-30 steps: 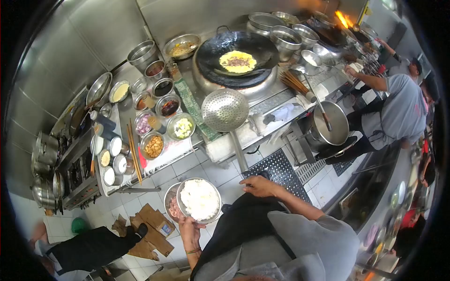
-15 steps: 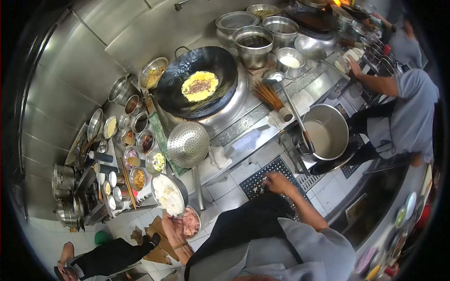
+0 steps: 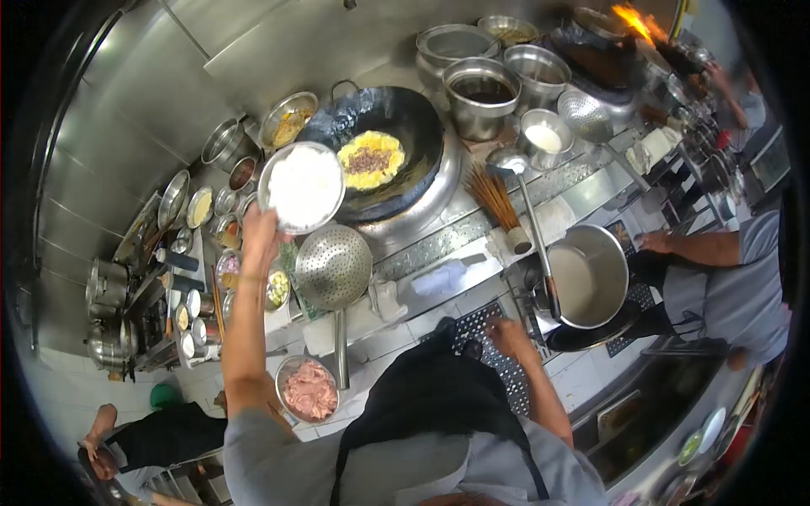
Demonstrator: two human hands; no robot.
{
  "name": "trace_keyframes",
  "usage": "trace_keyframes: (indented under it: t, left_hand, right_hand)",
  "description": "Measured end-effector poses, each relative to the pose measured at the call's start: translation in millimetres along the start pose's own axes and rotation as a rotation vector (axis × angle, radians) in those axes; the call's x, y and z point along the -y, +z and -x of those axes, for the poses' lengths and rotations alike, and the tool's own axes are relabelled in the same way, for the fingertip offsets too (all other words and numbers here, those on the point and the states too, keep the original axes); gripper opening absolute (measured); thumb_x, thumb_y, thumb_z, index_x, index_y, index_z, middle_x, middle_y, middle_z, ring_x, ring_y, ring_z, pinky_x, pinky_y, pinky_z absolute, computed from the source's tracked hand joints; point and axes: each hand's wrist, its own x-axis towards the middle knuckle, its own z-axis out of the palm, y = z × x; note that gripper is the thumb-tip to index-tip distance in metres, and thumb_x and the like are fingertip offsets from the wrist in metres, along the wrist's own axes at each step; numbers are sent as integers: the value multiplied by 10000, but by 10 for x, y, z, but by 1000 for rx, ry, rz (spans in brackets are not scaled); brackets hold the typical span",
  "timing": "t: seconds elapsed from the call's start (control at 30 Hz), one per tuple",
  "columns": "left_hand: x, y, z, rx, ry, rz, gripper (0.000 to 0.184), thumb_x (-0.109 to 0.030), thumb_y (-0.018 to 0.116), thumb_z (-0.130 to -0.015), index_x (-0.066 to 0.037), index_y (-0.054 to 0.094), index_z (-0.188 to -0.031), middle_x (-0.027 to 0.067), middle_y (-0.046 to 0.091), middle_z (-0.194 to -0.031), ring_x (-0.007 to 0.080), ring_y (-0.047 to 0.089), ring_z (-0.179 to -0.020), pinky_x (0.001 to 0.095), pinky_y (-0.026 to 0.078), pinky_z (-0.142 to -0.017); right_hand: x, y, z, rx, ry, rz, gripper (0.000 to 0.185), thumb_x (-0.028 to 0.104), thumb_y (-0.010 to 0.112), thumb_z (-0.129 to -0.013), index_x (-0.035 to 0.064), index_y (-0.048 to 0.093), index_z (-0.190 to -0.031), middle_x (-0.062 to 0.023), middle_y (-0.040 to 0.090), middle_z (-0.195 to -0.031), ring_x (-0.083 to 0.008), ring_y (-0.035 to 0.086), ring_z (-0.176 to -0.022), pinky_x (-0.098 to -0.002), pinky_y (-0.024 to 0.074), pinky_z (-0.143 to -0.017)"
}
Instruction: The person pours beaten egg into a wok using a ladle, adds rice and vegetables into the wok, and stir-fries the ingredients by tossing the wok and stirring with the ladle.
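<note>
My left hand [image 3: 260, 229] is closed on the rim of a metal bowl [image 3: 268, 190] and holds it up, tilted, at the near left side of the wok [image 3: 422, 143]. White rice [image 3: 304, 185] fills the bowl. Inside the wok lies a yellow egg [image 3: 384, 149] with chopped brown meat [image 3: 371, 160] at its centre. My right hand [image 3: 506, 336] hangs low by my apron, fingers curled, with nothing visible in it. Just below the rice bowl, a perforated strainer [image 3: 333, 266] rests at the counter edge, its handle pointing towards me.
A bowl of raw pink meat [image 3: 310, 390] stands below the strainer. Ingredient bowls line the left. A bamboo brush [image 3: 494, 198], a ladle [image 3: 533, 223] and a large pot [image 3: 582, 278] are to the right. Co-workers stand at right [image 3: 717, 278] and lower left [image 3: 169, 447]. Flames [image 3: 634, 21] rise far right.
My left hand has lifted the rice bowl up and forward from beside the counter to the wok's edge. The raw meat bowl is now uncovered. My right hand stays low.
</note>
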Motion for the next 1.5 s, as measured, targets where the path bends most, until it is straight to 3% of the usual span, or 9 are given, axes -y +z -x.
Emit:
trace_keyframes:
  t: [0.13, 0.17, 0.3, 0.57, 0.77, 0.97, 1.13, 1.27, 1.5]
  left_hand:
    - [-315, 722, -899, -85, 344, -566, 257, -19, 528, -824, 6, 627, -1060, 203, 696, -848, 271, 675, -541, 403, 538, -468]
    - [148, 787, -1535, -229, 895, -1008, 197, -49, 575, -817, -14, 637, -1001, 236, 688, -839, 320, 689, -620, 458, 539, -539]
    - [790, 1586, -1668, 108, 1039, -1546, 186, -142, 524, -914, -103, 689, -989, 324, 398, -1457, 318, 707, -640, 432, 577, -546]
    - [-823, 1150, -2090, -299, 1267, -1044, 96, -95, 575, -865, -66, 617, -947, 224, 495, -1399, 338, 676, -639, 450, 549, -535]
    - [790, 1068, -1614, 270, 1078, -1138, 139, -39, 599, -779, -26, 599, -917, 275, 528, -1359, 398, 660, -653, 502, 524, -560]
    - [-478, 1143, -1927, -228, 1238, -834, 54, 2, 535, -828, -1, 589, -834, 233, 566, -1325, 418, 668, -747, 488, 556, -637]
    - [626, 1394, -2073, 129, 1029, -1159, 172, 36, 517, -810, 3, 620, -944, 284, 602, -1201, 383, 691, -740, 501, 555, -649]
    - [-187, 1221, -1840, -149, 1332, -770, 114, 22, 563, -799, -7, 618, -894, 283, 605, -1222, 388, 689, -755, 470, 554, -639]
    - [248, 1093, -1624, 266, 909, -955, 195, 53, 525, -790, 31, 648, -940, 296, 607, -1193, 428, 667, -913, 479, 561, -813]
  right_hand:
    - [-75, 92, 410, 2, 141, -126, 317, 217, 660, -891, 18, 674, -1137, -257, 681, -1016, -409, 654, -998, -459, 519, -855]
    - [-62, 86, 500, 47, 266, -213, 314, 217, 659, -888, 20, 677, -1133, -255, 685, -998, -403, 664, -977, -455, 521, -843]
    - [-341, 372, 736, -34, 259, -57, 327, 217, 632, -891, 16, 671, -1146, -266, 683, -989, -398, 672, -948, -449, 522, -826]
    - [-41, -65, 741, -134, 390, -142, 390, 250, 666, -876, 17, 664, -1188, -236, 705, -951, -366, 694, -884, -433, 536, -765]
    - [-243, 31, 359, -103, 293, -29, 351, 229, 686, -881, 37, 681, -1174, -218, 713, -927, -334, 706, -869, -409, 545, -766]
    - [-161, -202, 184, -151, 281, -98, 340, 209, 648, -895, 15, 669, -1174, -233, 702, -997, -329, 699, -929, -403, 534, -803]
    - [-228, -170, 72, -199, 177, -118, 331, 195, 629, -929, 45, 652, -1223, -197, 714, -904, -269, 708, -852, -370, 537, -771]
    - [13, -271, 245, -172, 326, -218, 338, 192, 656, -908, 76, 661, -1225, -182, 717, -872, -239, 702, -790, -378, 538, -729]
    - [-351, -19, 327, -130, 373, -193, 332, 231, 664, -898, 71, 683, -1189, -195, 723, -983, -279, 711, -873, -380, 541, -779]
